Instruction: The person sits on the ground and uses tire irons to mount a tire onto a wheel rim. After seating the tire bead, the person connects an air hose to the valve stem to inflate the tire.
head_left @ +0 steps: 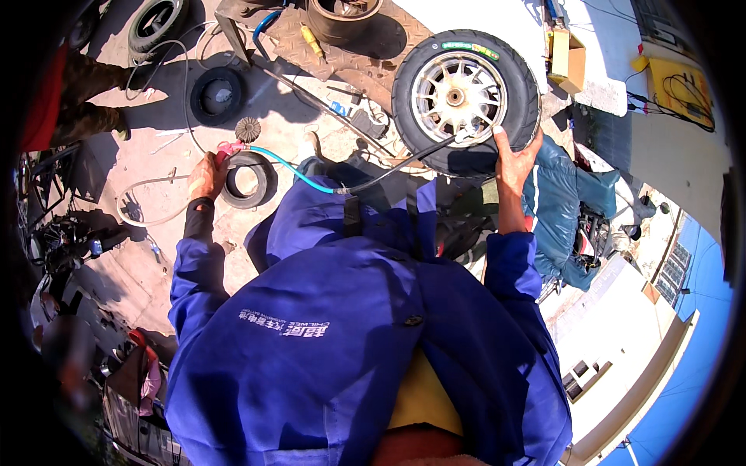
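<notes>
My left hand (205, 179) is closed around the red handle of an air inflator (226, 149) at the centre left. From it a blue-green hose (289, 165) runs right and joins a black hose (398, 164), which reaches the rim near the lower spokes of a wheel (456, 97). This wheel has a black tyre on a worn, pale spoked rim and stands tilted up at the upper right. My right hand (514, 165) grips its lower right edge, thumb against the rim side and fingers along the tread. The exact hose end at the valve is too small to make out.
Loose tyres (250, 180) (217, 95) (158, 29) lie on the left, with a pale hose (186, 93) looping among them. Another person's legs (93, 101) stand far left. A round wire brush (247, 129), metal bars and a pot (342, 22) lie ahead; a cardboard box (567, 62) sits right.
</notes>
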A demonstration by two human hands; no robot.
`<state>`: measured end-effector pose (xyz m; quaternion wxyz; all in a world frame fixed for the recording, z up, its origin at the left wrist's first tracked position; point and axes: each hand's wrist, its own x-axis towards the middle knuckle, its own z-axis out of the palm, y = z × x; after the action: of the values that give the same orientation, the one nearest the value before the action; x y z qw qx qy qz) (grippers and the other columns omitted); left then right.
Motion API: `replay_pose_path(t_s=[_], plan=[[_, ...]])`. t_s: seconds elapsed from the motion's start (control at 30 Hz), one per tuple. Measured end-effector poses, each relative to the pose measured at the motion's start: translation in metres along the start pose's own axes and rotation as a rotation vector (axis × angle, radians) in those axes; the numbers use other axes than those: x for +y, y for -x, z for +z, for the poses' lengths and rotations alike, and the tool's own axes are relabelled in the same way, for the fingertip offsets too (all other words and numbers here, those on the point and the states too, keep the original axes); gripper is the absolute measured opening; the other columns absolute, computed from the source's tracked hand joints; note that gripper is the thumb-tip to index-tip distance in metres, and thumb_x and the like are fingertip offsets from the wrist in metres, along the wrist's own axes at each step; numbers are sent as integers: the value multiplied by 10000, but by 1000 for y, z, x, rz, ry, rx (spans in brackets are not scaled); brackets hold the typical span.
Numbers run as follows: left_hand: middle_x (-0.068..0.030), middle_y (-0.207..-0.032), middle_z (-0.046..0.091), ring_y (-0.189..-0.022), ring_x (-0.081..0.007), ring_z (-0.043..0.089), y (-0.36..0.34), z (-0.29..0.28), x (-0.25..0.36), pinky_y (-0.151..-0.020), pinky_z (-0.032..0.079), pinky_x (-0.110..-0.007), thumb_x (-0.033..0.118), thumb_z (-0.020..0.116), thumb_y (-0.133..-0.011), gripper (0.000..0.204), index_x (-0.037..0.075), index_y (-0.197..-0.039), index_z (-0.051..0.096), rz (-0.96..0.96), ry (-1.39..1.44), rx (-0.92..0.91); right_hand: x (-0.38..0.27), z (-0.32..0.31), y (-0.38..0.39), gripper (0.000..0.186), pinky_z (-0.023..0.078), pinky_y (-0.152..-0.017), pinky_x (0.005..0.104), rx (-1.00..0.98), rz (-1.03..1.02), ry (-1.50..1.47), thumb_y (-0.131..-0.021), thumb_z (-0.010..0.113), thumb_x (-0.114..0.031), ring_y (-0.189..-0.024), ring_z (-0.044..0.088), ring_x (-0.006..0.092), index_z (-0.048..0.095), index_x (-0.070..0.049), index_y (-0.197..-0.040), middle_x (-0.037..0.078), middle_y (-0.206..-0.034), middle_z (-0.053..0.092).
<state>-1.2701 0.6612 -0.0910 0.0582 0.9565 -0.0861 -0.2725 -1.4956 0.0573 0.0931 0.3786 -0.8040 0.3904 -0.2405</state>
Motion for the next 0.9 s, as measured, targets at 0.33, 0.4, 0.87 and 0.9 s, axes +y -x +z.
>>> replay_pose_path(t_s=[0.33,0.4,0.87,0.9], plan=[[-183,-1069,733,-936,-422,716,-38,-59,52,-785,550,-534,398,699,-938,400,102,-1188,598,182,68,261,-15,3,9,976,375,-1162,382,33,31,76,-837,892,-220,-1347,504,308,297,60,-1559,242,-1511,479],[-144,-1092,726,-986,-387,707,-56,-77,67,-803,555,-502,360,739,-920,399,111,-1206,615,225,63,331,-28,5,10,970,373,-1161,391,16,35,106,-844,881,-258,-1347,510,328,303,49,-1561,257,-1499,493],[-141,-1015,703,-916,-375,711,-177,-203,179,-726,562,-486,345,722,-922,359,94,-1154,611,484,-12,669,-49,18,19,880,364,-1169,392,70,-91,30,-835,842,-150,-1341,522,295,354,31,-1544,200,-1500,503],[-138,-1001,705,-909,-370,711,-186,-207,189,-728,563,-478,365,715,-929,362,94,-1146,610,505,-23,674,-48,21,20,848,367,-1160,380,57,-108,-95,-860,822,-138,-1337,522,277,348,39,-1540,194,-1489,508]])
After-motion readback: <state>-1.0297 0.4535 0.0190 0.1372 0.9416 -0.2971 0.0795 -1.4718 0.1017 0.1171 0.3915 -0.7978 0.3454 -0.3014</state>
